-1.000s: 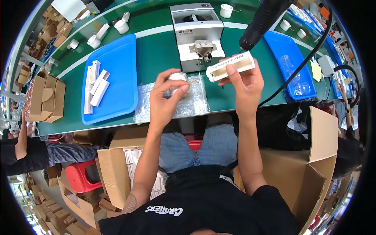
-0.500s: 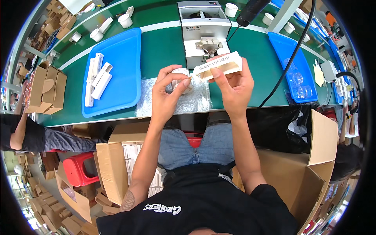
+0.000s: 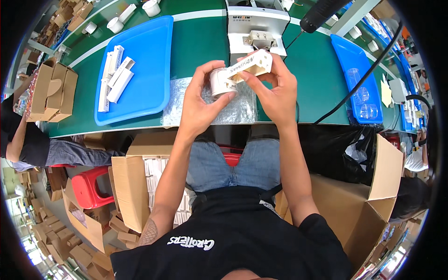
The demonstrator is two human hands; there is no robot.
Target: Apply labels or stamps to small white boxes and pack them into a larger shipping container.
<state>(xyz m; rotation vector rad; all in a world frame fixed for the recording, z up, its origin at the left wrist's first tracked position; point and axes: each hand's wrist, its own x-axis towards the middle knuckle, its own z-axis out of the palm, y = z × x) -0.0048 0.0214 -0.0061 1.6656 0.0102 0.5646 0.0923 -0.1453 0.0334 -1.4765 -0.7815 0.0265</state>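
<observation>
My left hand (image 3: 201, 100) grips a small white cylinder-shaped part (image 3: 220, 83) just above the table's near edge. My right hand (image 3: 275, 88) holds a long white carton (image 3: 249, 65) whose open end meets the white part. Both hands are close together over a sheet of clear bubble wrap (image 3: 240, 107) lying on the green table (image 3: 200, 44).
A blue tray (image 3: 149, 70) at left holds several white cartons (image 3: 115, 77). A white machine (image 3: 254, 25) stands behind my hands. Another blue tray (image 3: 357, 79) lies at right, crossed by a black cable (image 3: 359, 84). Open cardboard boxes (image 3: 135, 186) flank my knees. A seated person (image 3: 28, 140) is at far left.
Both hands came together and nearer to me; the carton's open end, which was held apart at right, now meets the white part in my left hand.
</observation>
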